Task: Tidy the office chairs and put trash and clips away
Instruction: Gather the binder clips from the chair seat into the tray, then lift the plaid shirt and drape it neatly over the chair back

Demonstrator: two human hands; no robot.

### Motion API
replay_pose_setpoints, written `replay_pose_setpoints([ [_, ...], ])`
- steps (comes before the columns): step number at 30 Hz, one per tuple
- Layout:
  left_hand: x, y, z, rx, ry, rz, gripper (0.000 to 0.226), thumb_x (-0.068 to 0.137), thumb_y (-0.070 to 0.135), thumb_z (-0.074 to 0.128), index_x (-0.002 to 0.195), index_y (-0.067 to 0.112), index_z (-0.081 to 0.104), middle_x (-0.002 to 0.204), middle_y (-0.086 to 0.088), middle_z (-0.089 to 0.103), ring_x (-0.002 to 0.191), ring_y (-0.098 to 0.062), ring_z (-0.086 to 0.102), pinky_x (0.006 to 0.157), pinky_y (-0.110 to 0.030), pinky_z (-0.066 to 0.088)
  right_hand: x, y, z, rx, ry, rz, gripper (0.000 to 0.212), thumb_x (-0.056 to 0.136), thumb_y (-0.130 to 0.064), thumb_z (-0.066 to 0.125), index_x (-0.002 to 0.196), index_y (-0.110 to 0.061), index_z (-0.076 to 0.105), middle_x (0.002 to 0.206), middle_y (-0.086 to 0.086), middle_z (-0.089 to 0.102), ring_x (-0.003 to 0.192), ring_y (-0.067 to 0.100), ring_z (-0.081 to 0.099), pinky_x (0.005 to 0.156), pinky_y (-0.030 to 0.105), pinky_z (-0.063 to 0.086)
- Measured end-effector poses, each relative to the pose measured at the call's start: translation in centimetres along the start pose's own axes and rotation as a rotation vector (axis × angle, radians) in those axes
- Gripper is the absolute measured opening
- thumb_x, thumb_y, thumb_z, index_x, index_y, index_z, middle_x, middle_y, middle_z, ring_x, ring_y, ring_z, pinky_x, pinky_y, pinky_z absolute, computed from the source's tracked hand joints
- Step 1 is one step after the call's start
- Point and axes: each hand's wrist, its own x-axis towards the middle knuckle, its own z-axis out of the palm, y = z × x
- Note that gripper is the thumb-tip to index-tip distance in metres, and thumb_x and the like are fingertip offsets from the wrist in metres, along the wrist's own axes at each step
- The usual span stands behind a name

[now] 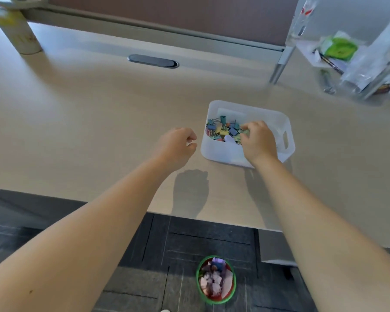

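The right hand [258, 140] reaches into the translucent white bin [284, 122] on the counter [99, 122], fingers curled onto the heap of coloured binder clips [223, 129]. The left hand [177, 146] hovers just beside the bin, loosely closed, holding nothing visible. A green-rimmed wastebasket [216, 279] full of crumpled paper stands on the floor below.

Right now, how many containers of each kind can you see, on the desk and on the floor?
White plastic bin with binder clips, on the desk: 1
Green-rimmed trash basket with crumpled paper, on the floor: 1
Cylindrical tube standing on the desk, far left: 1
Total: 3
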Motion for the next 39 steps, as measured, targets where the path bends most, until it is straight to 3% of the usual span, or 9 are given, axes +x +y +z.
replay_pose_setpoints([
  [7, -2.4, -0.2, -2.1, -0.011, 0.057, -0.021, 0.029, 0.093, 0.016, 0.047, 0.119, 0.007, 0.056, 0.126, -0.012, 0.056, 0.116, -0.026, 0.051, 0.093, -0.030, 0.041, -2.8, -3.2, -0.1, 0.023, -0.072, -0.117, 0.025, 0.090, -0.008, 0.046, 0.110, -0.001, 0.061, 0.121, 0.018, 0.057, 0.114, 0.030, 0.049, 0.091, 0.034, 0.040],
  [15, -13.6, -5.7, -8.2, 0.010, 0.331, -0.251, 0.030, 0.095, 0.018, 0.046, 0.122, 0.008, 0.053, 0.126, -0.009, 0.057, 0.113, -0.025, 0.054, 0.088, -0.030, 0.042, -8.9, -13.0, 1.6, 0.085, -0.296, -0.500, 0.027, 0.091, -0.011, 0.046, 0.111, -0.003, 0.062, 0.119, 0.017, 0.061, 0.108, 0.031, 0.055, 0.086, 0.032, 0.044],
  [20, -26.3, -9.6, -10.7, 0.031, 0.561, -0.504, 0.028, 0.093, 0.017, 0.048, 0.117, 0.006, 0.057, 0.123, -0.013, 0.059, 0.110, -0.026, 0.055, 0.081, -0.027, 0.037, -17.9, -19.3, 3.8, 0.136, -0.488, -0.784, 0.027, 0.092, -0.013, 0.046, 0.114, -0.005, 0.060, 0.121, 0.013, 0.062, 0.109, 0.027, 0.056, 0.082, 0.026, 0.040],
  [24, -38.1, -11.3, -11.5, 0.053, 0.698, -0.724, 0.027, 0.092, 0.017, 0.050, 0.114, 0.005, 0.059, 0.120, -0.015, 0.059, 0.109, -0.028, 0.055, 0.088, -0.033, 0.043, -27.0, -23.7, 5.0, 0.150, -0.631, -0.993, 0.027, 0.093, -0.013, 0.044, 0.114, -0.006, 0.060, 0.123, 0.011, 0.057, 0.109, 0.027, 0.055, 0.085, 0.030, 0.043],
  [31, -59.1, -12.2, -11.4, 0.100, 0.947, -1.105, 0.024, 0.089, 0.016, 0.053, 0.108, 0.005, 0.062, 0.117, -0.016, 0.062, 0.108, -0.031, 0.057, 0.089, -0.036, 0.045, -44.7, -29.9, 5.5, 0.150, -0.814, -1.312, 0.026, 0.092, -0.012, 0.044, 0.110, -0.005, 0.060, 0.120, 0.013, 0.057, 0.103, 0.029, 0.056, 0.079, 0.029, 0.042],
  [39, -80.2, -14.0, -11.4, 0.089, 1.100, -1.313, 0.026, 0.091, 0.016, 0.052, 0.113, 0.004, 0.060, 0.120, -0.014, 0.062, 0.109, -0.028, 0.057, 0.091, -0.035, 0.044, -65.5, -35.4, 6.0, 0.197, -0.928, -1.515, 0.023, 0.090, -0.016, 0.048, 0.104, -0.008, 0.064, 0.113, 0.014, 0.062, 0.100, 0.031, 0.059, 0.077, 0.031, 0.043],
])
